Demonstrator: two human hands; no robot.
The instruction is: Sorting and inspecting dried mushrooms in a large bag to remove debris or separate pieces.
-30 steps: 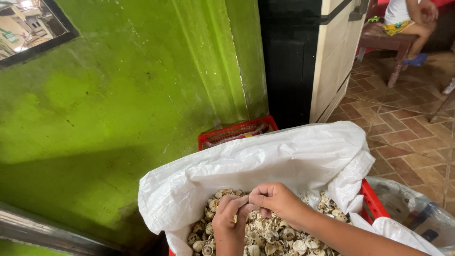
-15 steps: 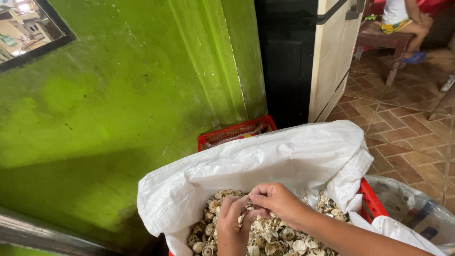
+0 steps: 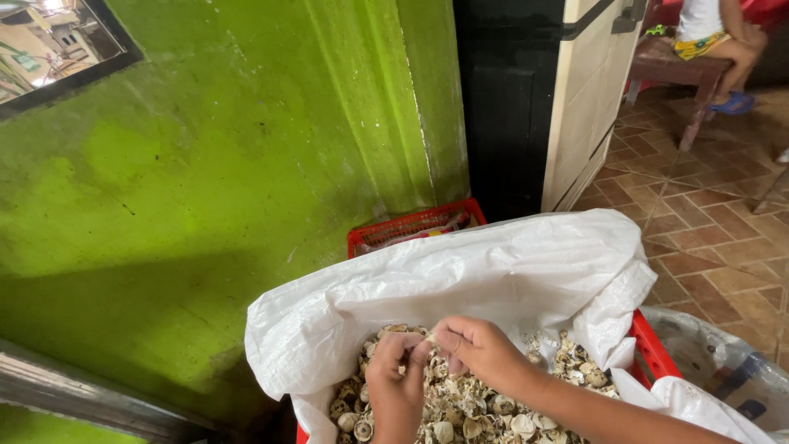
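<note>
A white woven sack (image 3: 493, 271) lies open in a red plastic crate (image 3: 653, 349) and is filled with small pale shells (image 3: 485, 411). My left hand (image 3: 394, 386) and my right hand (image 3: 481, 349) are together over the pile, fingertips meeting around a small shell piece. Both hands have curled fingers; what exactly each one pinches is too small to tell apart.
A green painted wall (image 3: 214, 189) stands close on the left, with a framed picture (image 3: 57, 41) at the top left. A second red crate (image 3: 411, 226) sits behind the sack. A dark doorway and a cream door (image 3: 592, 90) are beyond. A person sits on a wooden bench (image 3: 682, 70) on the tiled floor.
The view has shifted slightly. My hands have stayed over the shells, fingers working a little closer together.
</note>
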